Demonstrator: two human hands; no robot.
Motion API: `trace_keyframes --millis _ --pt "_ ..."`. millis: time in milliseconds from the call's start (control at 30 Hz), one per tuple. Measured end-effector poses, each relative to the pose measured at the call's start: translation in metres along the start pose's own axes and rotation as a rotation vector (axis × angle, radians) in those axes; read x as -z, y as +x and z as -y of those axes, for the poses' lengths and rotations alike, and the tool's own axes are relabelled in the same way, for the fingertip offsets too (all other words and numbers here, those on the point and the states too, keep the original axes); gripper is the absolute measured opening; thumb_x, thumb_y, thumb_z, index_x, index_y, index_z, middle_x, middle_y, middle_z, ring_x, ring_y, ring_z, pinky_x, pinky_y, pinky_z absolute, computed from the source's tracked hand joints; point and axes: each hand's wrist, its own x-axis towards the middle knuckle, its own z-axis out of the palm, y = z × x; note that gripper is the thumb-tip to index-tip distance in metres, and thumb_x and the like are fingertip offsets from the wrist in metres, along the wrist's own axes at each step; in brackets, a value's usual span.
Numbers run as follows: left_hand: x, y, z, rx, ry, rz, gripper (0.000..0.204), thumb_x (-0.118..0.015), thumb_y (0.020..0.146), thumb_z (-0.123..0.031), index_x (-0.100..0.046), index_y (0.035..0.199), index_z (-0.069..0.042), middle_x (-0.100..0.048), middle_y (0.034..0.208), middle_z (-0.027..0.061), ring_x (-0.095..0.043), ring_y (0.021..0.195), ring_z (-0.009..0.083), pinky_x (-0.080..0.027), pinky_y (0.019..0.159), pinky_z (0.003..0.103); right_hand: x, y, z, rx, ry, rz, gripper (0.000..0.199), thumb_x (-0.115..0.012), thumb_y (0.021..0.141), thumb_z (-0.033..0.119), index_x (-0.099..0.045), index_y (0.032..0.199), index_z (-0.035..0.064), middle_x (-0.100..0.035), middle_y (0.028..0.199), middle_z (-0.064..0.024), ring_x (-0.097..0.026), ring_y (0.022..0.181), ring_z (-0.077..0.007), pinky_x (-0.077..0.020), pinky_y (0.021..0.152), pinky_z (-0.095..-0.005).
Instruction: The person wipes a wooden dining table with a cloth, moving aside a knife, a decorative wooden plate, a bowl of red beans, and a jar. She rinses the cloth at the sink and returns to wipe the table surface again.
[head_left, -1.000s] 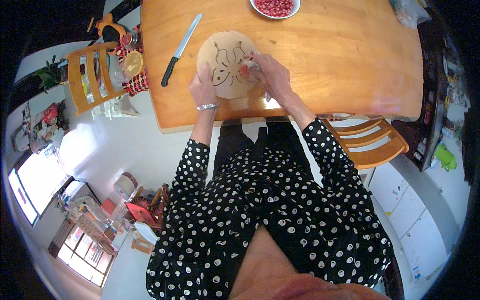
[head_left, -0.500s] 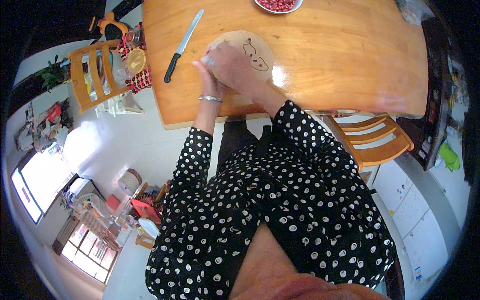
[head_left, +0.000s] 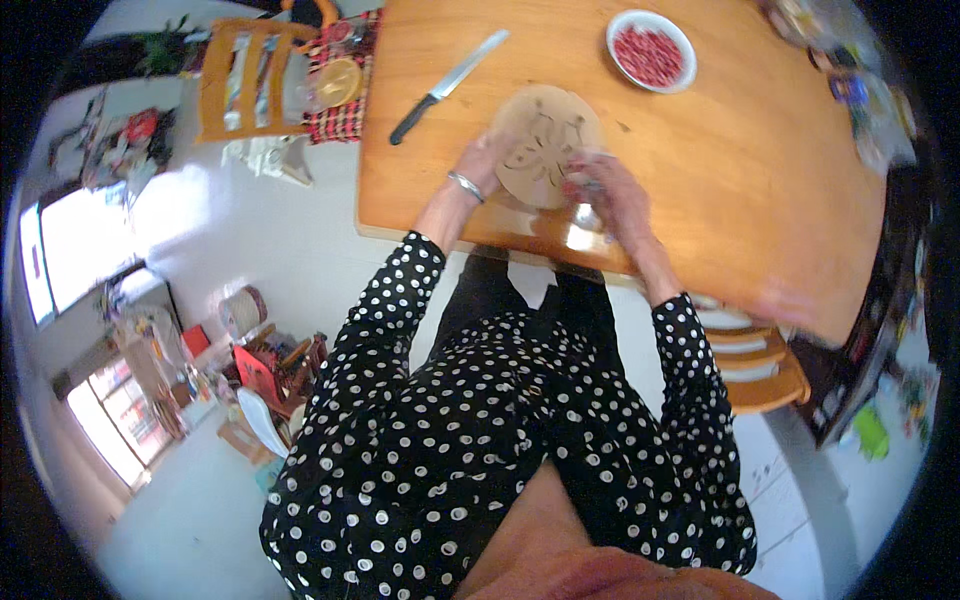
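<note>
A round, light wooden board with a dark cut-out pattern is near the table's front edge. My left hand, with a silver bangle at the wrist, grips the board's left rim. At its right rim is my right hand, fingers bent and smeared by motion. A reddish patch shows by those fingers, but I cannot make out whether they hold anything. Left of the board lies a knife with a black handle, its blade pointing away from me. Farther back on the right stands a white bowl of red pomegranate seeds.
The wooden table has a bright glare spot beside my right hand. Clear plastic bags and small items sit at its far right. One wooden chair stands beyond the left edge, another chair at the front right.
My hands, earlier together over the board, have come apart to its two sides, showing more of the pattern. The view has shifted, so the whole bowl now shows.
</note>
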Motion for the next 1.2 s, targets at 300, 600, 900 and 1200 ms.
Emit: trace_keyframes --millis 300,600,900,1200 --pt "0.001 -0.061 -0.036 -0.21 0.345 -0.041 0.037 -0.055 0.099 -0.024 -0.053 0.128 0.0 -0.061 0.123 0.0077 -0.061 0.111 0.0185 -0.052 0.094 0.036 0.021 0.056 0.018 0.285 -0.509 -0.339 0.022 -0.064 0.087 0.014 -0.063 0.108 0.007 -0.063 0.101 -0.015 -0.062 0.094 -0.0337 -0.0481 0.08 -0.0403" --pt "0.161 -0.079 -0.122 -0.452 -0.311 -0.415 0.041 -0.052 0.099 -0.015 -0.042 0.137 -0.003 -0.057 0.128 0.0144 -0.059 0.116 0.0276 -0.052 0.096 0.044 0.031 0.047 0.004 0.112 -0.452 -0.529 0.027 -0.064 0.088 0.015 -0.062 0.112 0.0041 -0.065 0.101 -0.0158 -0.063 0.094 -0.0281 -0.0473 0.084 -0.0367" --pt "0.335 0.003 -0.078 -0.422 -0.316 -0.761 0.039 -0.056 0.096 -0.009 -0.047 0.133 -0.004 -0.06 0.125 0.0112 -0.062 0.109 0.0264 -0.055 0.092 0.044 0.033 0.072 -0.016 0.015 -0.679 -0.622 0.029 -0.062 0.091 0.019 -0.059 0.115 0.0015 -0.063 0.104 -0.0148 -0.06 0.097 -0.0269 -0.0459 0.088 -0.0366" --pt "0.357 0.146 -0.062 -0.416 0.236 -0.861 0.033 -0.068 0.088 -0.015 -0.063 0.117 0.0 -0.067 0.109 0.0065 -0.062 0.09 0.0164 -0.051 0.081 0.032 0.045 0.063 -0.01 -0.093 -0.712 -0.628 0.03 -0.059 0.095 0.023 -0.056 0.115 0.0019 -0.06 0.098 -0.0122 -0.057 0.091 -0.0223 -0.0458 0.083 -0.0344"
